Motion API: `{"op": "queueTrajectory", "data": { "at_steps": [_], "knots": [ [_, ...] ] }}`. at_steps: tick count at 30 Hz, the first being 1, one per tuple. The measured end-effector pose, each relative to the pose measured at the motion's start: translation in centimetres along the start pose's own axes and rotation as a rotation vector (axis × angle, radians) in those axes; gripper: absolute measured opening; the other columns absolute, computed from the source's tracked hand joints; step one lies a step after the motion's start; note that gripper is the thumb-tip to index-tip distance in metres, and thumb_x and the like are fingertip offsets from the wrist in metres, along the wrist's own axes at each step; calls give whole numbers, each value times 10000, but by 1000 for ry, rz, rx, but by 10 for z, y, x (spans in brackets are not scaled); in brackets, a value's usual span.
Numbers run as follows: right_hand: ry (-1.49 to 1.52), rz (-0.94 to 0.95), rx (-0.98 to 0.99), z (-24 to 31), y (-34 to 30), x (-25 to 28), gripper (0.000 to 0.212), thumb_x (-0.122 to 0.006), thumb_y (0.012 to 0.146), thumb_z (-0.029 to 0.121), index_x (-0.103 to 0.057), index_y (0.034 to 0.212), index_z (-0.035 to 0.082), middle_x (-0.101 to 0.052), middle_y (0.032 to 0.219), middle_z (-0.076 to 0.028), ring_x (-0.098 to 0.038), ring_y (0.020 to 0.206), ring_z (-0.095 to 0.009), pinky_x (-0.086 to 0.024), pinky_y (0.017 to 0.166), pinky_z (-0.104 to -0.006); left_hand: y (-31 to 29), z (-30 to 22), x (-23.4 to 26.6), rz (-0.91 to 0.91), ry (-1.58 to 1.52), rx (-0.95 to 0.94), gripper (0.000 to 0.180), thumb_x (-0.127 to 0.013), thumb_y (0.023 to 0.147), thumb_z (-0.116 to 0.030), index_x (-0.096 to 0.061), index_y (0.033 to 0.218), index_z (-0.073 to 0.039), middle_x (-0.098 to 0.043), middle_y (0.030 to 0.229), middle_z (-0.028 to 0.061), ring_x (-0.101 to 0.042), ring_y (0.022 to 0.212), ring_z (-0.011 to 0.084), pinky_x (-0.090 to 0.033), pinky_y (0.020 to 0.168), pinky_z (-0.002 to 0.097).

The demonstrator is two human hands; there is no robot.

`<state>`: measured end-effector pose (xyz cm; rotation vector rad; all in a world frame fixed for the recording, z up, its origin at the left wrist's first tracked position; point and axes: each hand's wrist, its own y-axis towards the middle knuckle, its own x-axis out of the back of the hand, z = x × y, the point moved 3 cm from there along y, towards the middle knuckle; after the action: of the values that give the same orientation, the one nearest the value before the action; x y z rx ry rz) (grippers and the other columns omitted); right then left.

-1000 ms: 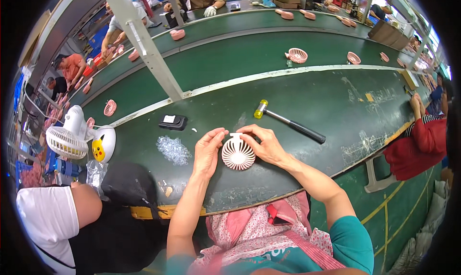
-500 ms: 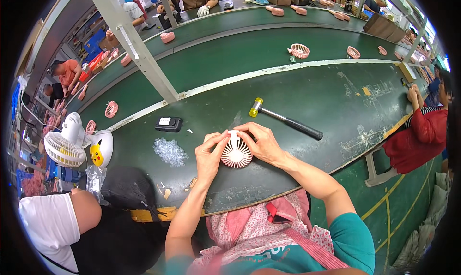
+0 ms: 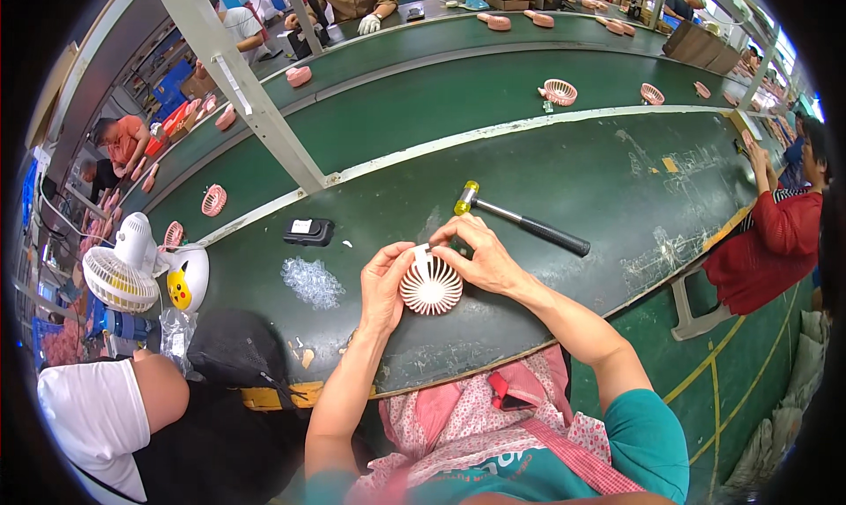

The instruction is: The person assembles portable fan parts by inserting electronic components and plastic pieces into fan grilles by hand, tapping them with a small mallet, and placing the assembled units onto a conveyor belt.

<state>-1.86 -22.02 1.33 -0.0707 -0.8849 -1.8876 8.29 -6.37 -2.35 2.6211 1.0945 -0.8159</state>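
Observation:
A round pale-pink fan housing [image 3: 432,292] with slotted ribs is held just above the dark green bench, its short neck pointing away from me. My left hand [image 3: 382,285] is closed on the left side of the housing and neck. At the neck's tip, my right hand [image 3: 483,256] pinches with thumb and fingers; whether a small part sits between them is hidden. Beyond my right hand lies a mallet [image 3: 520,219] with a yellow head and black handle. Left of my hands are a heap of small clear plastic pieces [image 3: 313,283] and a black case [image 3: 309,232] with a white label.
Beyond a white rail, a green conveyor [image 3: 423,91] carries pink fan parts [image 3: 559,92]. A metal post [image 3: 256,108] rises at the bench's far edge. To the left stand a white desk fan [image 3: 128,267] and a black bag [image 3: 236,351]. A person in red [image 3: 762,249] sits at right.
The housing has tilted and shifted slightly left and down in my hands. Pink parts on the near belt have moved right, those on the far belt left. The person in red has raised their hands.

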Motion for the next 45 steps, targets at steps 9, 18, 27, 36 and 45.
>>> {"op": "queueTrajectory", "data": {
  "at_steps": [9, 18, 27, 36, 45],
  "knots": [
    [-137, -21, 26, -7, -2, 0, 118, -684, 894, 96, -616, 949, 17, -589, 886, -105, -582, 876, -275, -450, 814, -383, 5, 12, -1, -8, -10, 35, 178, -664, 944, -63, -649, 1106, 9, -700, 1008, 78, -675, 876, 123, -565, 781, 259],
    [347, 25, -481, -41, 11, 4, 161, -662, 953, 136, -658, 1035, -2, -652, 943, -12, -595, 887, -82, -491, 800, -239, 14, 23, -4, -48, 238, -207, 308, -602, 997, -113, -529, 1274, -1, -639, 1175, 81, -594, 1095, 131, -482, 952, 270],
    [-275, -407, -28, -73, 72, 26, 289, -625, 941, 126, -560, 1198, 11, -578, 1205, -168, -527, 1167, -333, -405, 1029, -415, -9, 38, -16, 137, 1009, -515, 201, -665, 919, -175, -642, 1074, -48, -638, 1054, 107, -580, 1025, 306, -470, 927, 395],
    [585, 510, -444, -17, 23, -73, 159, -591, 963, 53, -612, 1098, -29, -683, 886, -112, -643, 791, -150, -532, 735, -282, -38, 48, -41, 808, 1148, -608, 470, -694, 869, -302, -553, 1218, -21, -525, 1273, 199, -500, 1219, 368, -401, 1051, 469],
    [266, 468, -329, -32, 20, -64, 87, -635, 857, -11, -712, 887, 17, -657, 624, -29, -540, 507, -51, -376, 461, -220, -32, 65, -43, 785, 1124, -624, 473, -673, 849, -248, -528, 1205, 29, -493, 1315, 204, -464, 1266, 345, -377, 1087, 459]
  ]
}}
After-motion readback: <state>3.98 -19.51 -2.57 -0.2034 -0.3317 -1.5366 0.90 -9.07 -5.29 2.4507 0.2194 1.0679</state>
